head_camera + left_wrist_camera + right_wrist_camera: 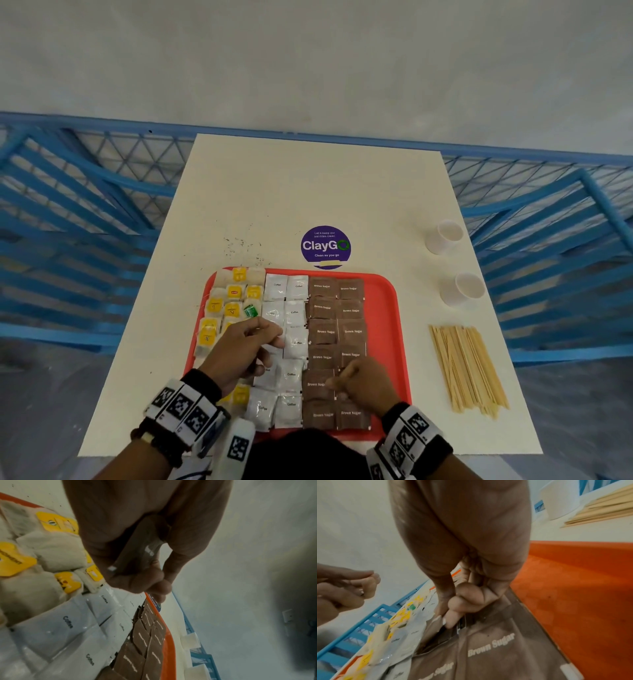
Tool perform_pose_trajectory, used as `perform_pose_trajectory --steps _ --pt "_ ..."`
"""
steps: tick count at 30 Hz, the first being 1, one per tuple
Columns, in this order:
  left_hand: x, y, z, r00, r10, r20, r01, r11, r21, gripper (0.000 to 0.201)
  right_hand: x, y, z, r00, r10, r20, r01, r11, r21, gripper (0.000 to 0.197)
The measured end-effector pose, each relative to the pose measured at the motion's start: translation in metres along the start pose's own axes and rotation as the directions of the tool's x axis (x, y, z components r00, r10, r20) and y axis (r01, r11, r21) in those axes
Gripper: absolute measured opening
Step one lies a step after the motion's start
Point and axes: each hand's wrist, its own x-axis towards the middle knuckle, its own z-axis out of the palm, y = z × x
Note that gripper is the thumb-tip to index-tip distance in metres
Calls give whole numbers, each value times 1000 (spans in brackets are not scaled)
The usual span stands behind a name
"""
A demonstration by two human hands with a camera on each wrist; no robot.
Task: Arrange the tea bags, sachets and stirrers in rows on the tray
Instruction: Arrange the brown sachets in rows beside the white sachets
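A red tray (387, 308) holds tea bags with yellow tags (233, 301) on its left. White coffee sachets (294, 315) fill the middle and brown sugar sachets (342, 332) the right. My left hand (274, 337) hovers over the coffee column. In the left wrist view its curled fingers (137, 577) grip a shadowed, brownish sachet (137, 550). My right hand (337, 382) is low over the near brown rows, and its thumb and fingers (448, 615) pinch the edge of a brown sugar sachet (488, 649). A pile of wooden stirrers (466, 366) lies on the table right of the tray.
Two white paper cups (445, 236) (462, 289) stand on the white table beyond the stirrers. A purple round sticker (325, 246) sits just behind the tray, with dark crumbs to its left. Blue slatted seats and a railing (85, 192) surround the table.
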Motion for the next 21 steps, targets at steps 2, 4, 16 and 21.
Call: perform_pose_trajectory --steps 2,4,16,21 --pt "-2 5 3 998 -20 57 28 990 -140 22 -4 -5 -7 994 -77 -76 69 992 -106 46" --pt "-4 12 10 992 1 124 38 949 -312 29 -14 -20 -16 976 -178 -125 168 982 -91 52" --pt "-14 41 55 944 236 228 -171 947 -273 31 -48 -86 -35 925 -378 -26 356 842 405 10" --pt "-7 46 50 935 345 82 -355 917 184 6 -46 -83 -43 912 -408 -45 408 887 218 11"
